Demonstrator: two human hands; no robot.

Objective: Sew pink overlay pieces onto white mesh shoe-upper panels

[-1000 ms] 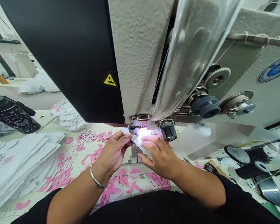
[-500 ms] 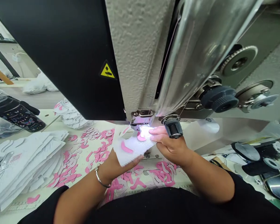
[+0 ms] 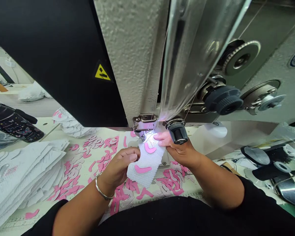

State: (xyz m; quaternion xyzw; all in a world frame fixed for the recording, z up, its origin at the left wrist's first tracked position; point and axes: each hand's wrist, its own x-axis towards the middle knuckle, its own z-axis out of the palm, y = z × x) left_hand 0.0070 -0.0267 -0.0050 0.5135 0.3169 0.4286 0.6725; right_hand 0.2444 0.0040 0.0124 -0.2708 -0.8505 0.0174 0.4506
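And the white mesh piece [image 3: 146,159] swings round under the sewing machine [image 3: 131,65], lower end now towards the wearer, apparently a fresh angle at the needle! Left hand [image 3: 121,162] shifts to its left edge, fingers curled; right hand [image 3: 180,149] touches its upper right. Whether either grips, can't tell.

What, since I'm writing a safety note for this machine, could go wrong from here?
The right hand is very near the sewing head, so a fingertip might get caught if the machine runs. The left hand grips one edge of the white textured piece, and an uneven pull could skew it. Loose pink pieces lie around the work; one might slip underneath.
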